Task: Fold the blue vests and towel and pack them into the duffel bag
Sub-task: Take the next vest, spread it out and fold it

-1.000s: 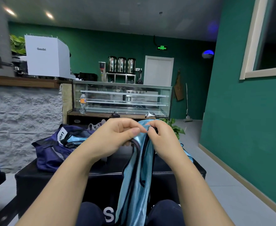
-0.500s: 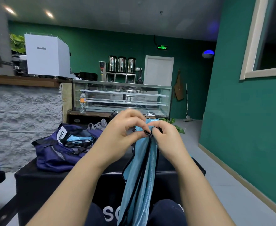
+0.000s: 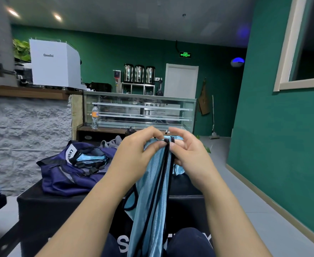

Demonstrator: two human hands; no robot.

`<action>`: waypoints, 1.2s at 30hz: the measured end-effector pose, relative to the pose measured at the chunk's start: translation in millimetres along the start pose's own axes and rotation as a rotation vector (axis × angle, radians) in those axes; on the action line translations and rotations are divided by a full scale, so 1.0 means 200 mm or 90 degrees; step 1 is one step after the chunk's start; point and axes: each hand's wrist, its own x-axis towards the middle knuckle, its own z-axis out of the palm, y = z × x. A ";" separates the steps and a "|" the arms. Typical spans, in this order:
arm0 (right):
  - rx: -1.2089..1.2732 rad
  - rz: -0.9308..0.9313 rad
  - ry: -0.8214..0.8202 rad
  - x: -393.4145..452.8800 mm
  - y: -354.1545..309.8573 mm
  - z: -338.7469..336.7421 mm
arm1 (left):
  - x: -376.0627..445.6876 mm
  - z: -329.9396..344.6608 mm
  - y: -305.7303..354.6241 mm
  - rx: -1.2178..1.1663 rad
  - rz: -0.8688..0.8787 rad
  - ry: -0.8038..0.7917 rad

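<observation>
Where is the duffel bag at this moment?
In the head view, the navy duffel bag lies open on the black bench, left of the left hand, in front of the stone counter wall.

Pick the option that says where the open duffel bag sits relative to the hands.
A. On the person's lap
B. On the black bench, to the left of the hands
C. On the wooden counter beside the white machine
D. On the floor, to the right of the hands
B: the duffel bag lies on the black bench, left of the left hand and right hand pinching the blue vest.
</observation>
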 end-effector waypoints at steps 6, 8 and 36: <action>0.067 -0.020 -0.083 -0.04 -0.08 0.02 | 0.00 0.00 0.00 -0.022 -0.071 0.025; 0.057 -0.019 -0.085 -0.04 -0.09 0.02 | 0.00 -0.01 0.00 -0.006 -0.071 0.022; 0.063 -0.010 -0.052 0.00 -0.13 -0.13 | 0.20 -0.17 -0.17 0.076 -0.084 -0.298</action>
